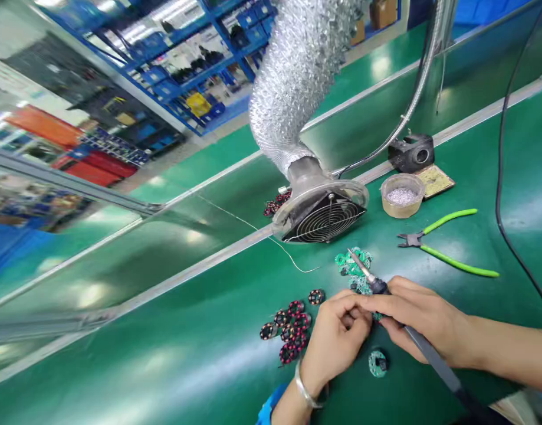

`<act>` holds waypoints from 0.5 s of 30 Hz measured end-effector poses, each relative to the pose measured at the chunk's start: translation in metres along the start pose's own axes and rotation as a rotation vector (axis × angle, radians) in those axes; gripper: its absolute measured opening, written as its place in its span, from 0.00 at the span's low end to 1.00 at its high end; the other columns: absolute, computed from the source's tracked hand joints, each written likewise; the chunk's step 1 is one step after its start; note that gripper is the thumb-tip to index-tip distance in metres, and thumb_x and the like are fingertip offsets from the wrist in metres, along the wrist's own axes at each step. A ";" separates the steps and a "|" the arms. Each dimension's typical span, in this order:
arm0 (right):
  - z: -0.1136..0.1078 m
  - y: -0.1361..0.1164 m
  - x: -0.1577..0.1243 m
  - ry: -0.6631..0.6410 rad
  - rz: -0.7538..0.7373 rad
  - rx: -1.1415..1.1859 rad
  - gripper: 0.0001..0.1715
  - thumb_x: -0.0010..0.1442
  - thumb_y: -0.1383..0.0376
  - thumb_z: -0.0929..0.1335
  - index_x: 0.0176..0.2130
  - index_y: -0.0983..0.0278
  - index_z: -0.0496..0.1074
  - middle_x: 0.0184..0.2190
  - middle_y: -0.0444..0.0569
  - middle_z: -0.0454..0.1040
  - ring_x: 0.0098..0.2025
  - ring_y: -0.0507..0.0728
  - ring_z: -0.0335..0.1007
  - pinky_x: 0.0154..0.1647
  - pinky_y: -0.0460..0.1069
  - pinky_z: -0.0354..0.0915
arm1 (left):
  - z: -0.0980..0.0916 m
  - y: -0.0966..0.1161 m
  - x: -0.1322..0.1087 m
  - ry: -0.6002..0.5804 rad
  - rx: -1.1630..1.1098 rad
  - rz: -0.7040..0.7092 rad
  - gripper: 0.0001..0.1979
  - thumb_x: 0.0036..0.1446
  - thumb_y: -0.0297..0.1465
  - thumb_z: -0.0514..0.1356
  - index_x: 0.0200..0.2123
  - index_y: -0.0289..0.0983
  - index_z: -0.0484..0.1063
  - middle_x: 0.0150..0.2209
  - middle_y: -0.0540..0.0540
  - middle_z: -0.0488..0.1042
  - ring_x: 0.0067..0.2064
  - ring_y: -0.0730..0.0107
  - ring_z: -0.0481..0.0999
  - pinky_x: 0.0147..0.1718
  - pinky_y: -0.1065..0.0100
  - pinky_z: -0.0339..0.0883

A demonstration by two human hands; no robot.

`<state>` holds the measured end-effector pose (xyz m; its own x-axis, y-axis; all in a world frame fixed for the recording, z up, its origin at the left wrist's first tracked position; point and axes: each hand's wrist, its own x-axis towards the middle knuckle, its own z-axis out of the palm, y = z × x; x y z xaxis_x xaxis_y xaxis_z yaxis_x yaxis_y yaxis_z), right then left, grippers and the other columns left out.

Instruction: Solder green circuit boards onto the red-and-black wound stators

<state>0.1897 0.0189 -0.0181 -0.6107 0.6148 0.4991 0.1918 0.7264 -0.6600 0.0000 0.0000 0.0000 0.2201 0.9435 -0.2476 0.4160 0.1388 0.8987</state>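
Right hand [432,321] grips one soldering iron [432,356]; left hand [335,339], fingers pressed together; perhaps nine coils [288,334] nearby

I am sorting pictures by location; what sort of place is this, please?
Probably an electronics workshop: the right hand holds what looks like a soldering iron, a silver duct hangs over the bench, and shelves stand behind.

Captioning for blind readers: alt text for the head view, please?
The right hand holds a soldering iron, its tip by green boards, beside the left hand. Wound coils lie left of the hands, open green-handled cutters beyond, on a green bench beneath a silver duct.
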 end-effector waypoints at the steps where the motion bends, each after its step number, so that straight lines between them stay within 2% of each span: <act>1: 0.000 0.000 0.000 -0.001 0.001 0.000 0.25 0.65 0.73 0.60 0.60 0.66 0.60 0.34 0.51 0.68 0.34 0.56 0.61 0.34 0.51 0.68 | 0.001 0.000 0.000 0.007 -0.002 -0.002 0.09 0.51 0.25 0.54 0.27 0.34 0.75 0.27 0.50 0.66 0.24 0.75 0.68 0.22 0.74 0.63; 7: -0.002 -0.001 0.001 -0.024 0.032 -0.001 0.27 0.61 0.75 0.60 0.59 0.65 0.61 0.34 0.50 0.69 0.35 0.56 0.62 0.35 0.50 0.69 | 0.004 -0.001 -0.001 0.027 -0.044 -0.027 0.09 0.47 0.22 0.53 0.26 0.33 0.73 0.26 0.50 0.65 0.24 0.75 0.69 0.21 0.75 0.64; 15: -0.003 0.000 0.002 -0.016 0.028 0.000 0.30 0.59 0.76 0.61 0.60 0.64 0.60 0.36 0.51 0.71 0.34 0.56 0.62 0.35 0.50 0.69 | 0.004 0.000 -0.002 0.026 -0.102 -0.029 0.08 0.47 0.22 0.54 0.26 0.34 0.73 0.27 0.50 0.66 0.24 0.75 0.70 0.22 0.75 0.66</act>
<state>0.1907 0.0207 -0.0156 -0.6174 0.6300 0.4711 0.2090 0.7088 -0.6738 0.0033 -0.0030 -0.0016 0.1856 0.9460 -0.2657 0.3295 0.1949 0.9238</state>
